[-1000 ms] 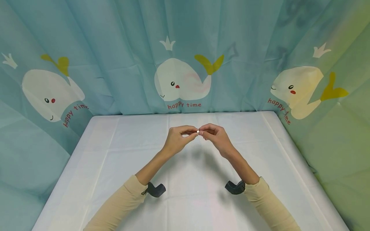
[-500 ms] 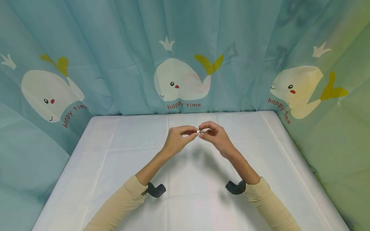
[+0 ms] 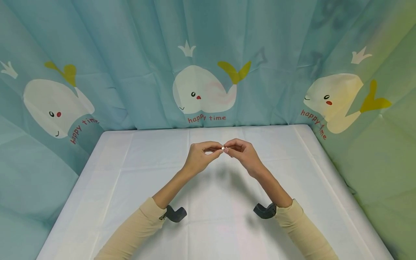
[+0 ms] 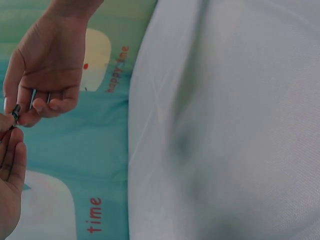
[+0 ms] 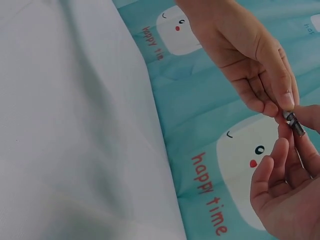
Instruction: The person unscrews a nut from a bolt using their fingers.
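Observation:
A small metal bolt [image 5: 298, 128] with a threaded shank is held up between the two hands, above the far half of the table. My left hand [image 3: 199, 155] pinches its left end between thumb and fingertips. From the other side, my right hand [image 3: 244, 155] has thumb and forefinger closed around the bolt, near the left fingertips. A ring-like part sits on the bolt, but its exact kind is hard to make out. In the left wrist view, the bolt [image 4: 16, 114] shows dark between the fingertips. Fingers cover much of it in the head view.
A white cloth covers the table [image 3: 149, 187] beneath the hands. Blue-green curtains [image 3: 146, 97] printed with whales stand along its back and sides. A black curved device [image 3: 176, 214] is strapped at the left wrist, and a similar device [image 3: 264, 211] at the right.
Half a second ago the right fingers were spread apart, baring the bolt's shank; now they have closed on it again, as one second ago. The left hand has kept its pinch and place.

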`<state>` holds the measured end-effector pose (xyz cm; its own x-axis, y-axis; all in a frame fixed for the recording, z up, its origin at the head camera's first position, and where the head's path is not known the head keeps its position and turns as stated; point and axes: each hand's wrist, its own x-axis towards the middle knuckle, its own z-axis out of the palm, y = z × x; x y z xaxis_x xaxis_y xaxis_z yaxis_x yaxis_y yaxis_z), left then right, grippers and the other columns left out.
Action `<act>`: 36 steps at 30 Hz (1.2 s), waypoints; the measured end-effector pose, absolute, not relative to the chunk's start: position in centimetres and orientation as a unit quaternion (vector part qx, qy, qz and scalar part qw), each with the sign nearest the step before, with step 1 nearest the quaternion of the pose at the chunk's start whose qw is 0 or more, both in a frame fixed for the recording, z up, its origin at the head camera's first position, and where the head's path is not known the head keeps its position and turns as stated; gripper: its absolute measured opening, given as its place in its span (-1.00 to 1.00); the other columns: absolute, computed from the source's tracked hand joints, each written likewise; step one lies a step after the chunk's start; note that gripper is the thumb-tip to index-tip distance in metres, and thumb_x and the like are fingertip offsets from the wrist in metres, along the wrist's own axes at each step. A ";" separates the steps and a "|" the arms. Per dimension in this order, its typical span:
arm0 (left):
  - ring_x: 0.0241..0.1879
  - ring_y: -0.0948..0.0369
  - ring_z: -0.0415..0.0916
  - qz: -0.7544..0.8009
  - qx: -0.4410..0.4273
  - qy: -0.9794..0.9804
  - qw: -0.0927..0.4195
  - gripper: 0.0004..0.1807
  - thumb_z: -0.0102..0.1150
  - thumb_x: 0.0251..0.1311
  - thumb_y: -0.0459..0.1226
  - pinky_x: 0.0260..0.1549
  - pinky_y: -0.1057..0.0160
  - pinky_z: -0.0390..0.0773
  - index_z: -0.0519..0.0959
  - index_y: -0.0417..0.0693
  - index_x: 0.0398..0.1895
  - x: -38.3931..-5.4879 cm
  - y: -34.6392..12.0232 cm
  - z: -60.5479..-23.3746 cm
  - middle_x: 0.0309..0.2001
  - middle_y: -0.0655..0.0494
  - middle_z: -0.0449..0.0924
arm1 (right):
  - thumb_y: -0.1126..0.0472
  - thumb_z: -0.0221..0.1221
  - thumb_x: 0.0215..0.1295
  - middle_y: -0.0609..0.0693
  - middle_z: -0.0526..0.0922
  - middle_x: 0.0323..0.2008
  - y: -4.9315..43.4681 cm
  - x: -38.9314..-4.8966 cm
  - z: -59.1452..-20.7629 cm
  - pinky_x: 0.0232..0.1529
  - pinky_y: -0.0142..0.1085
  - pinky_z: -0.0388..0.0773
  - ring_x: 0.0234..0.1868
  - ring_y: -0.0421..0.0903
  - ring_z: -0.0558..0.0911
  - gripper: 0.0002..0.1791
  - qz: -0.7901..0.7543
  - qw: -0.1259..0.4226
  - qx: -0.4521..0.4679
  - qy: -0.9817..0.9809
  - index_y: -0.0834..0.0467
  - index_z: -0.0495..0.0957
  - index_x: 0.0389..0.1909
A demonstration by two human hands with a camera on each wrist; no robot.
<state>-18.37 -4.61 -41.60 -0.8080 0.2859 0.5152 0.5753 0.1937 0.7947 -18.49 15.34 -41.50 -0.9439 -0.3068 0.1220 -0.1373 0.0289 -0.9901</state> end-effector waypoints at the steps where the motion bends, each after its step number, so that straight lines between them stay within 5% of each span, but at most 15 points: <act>1: -0.28 0.07 0.71 -0.568 -0.282 -0.763 0.128 -0.87 0.39 0.17 -0.43 -0.28 0.13 0.70 0.75 -0.25 -0.21 -18.4 -4.6 -41.6 -0.27 -0.04 0.75 | 0.29 0.26 0.35 -0.01 0.66 -0.21 15.3 -18.5 -41.5 -0.15 -0.31 0.58 -0.18 -0.01 0.60 -0.75 -0.679 0.060 -0.161 0.713 0.37 0.59 -0.06; 11: -0.30 0.21 0.70 -0.561 -0.289 -0.765 0.129 -0.90 0.38 0.19 -0.41 -0.27 0.28 0.68 0.76 -0.18 -0.23 -18.5 -4.8 -41.9 -0.30 0.07 0.75 | 0.41 0.27 0.29 0.08 0.63 -0.21 15.7 -18.6 -41.5 -0.20 -0.30 0.59 -0.32 -0.10 0.61 -0.77 -0.670 0.047 -0.196 0.714 0.40 0.60 -0.07; 20: -0.30 0.09 0.71 -0.568 -0.273 -0.767 0.122 -0.87 0.39 0.16 -0.44 -0.30 0.12 0.69 0.75 -0.25 -0.22 -18.4 -4.6 -41.7 -0.28 -0.02 0.75 | 0.36 0.24 0.34 0.09 0.62 -0.07 15.5 -18.5 -41.5 -0.14 -0.28 0.59 -0.23 -0.03 0.61 -0.67 -0.671 0.052 -0.189 0.716 0.36 0.51 0.09; 26: -0.31 0.02 0.70 -0.560 -0.276 -0.772 0.121 -0.88 0.35 0.15 -0.52 -0.32 0.17 0.69 0.71 -0.40 -0.24 -17.5 -4.5 -40.2 -0.28 -0.13 0.74 | 0.24 0.22 0.41 0.10 0.66 -0.19 15.5 -18.4 -41.3 -0.09 -0.15 0.57 -0.18 0.01 0.58 -0.72 -0.662 0.048 -0.162 0.730 0.37 0.60 -0.03; 36: -0.33 -0.03 0.70 -0.560 -0.283 -0.768 0.127 -0.90 0.32 0.15 -0.55 -0.33 0.00 0.69 0.70 -0.41 -0.26 -16.3 -4.5 -38.3 -0.33 -0.17 0.73 | 0.38 0.26 0.32 -0.02 0.65 -0.20 15.6 -18.4 -41.2 -0.18 -0.28 0.59 -0.29 -0.10 0.61 -0.79 -0.667 0.041 -0.189 0.720 0.39 0.60 -0.08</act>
<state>-16.33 -4.47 -38.32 -0.8072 0.2934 0.5122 0.5774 0.2122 0.7884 -18.44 15.61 -41.25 -0.9252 -0.3271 0.1922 -0.2168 0.0402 -0.9754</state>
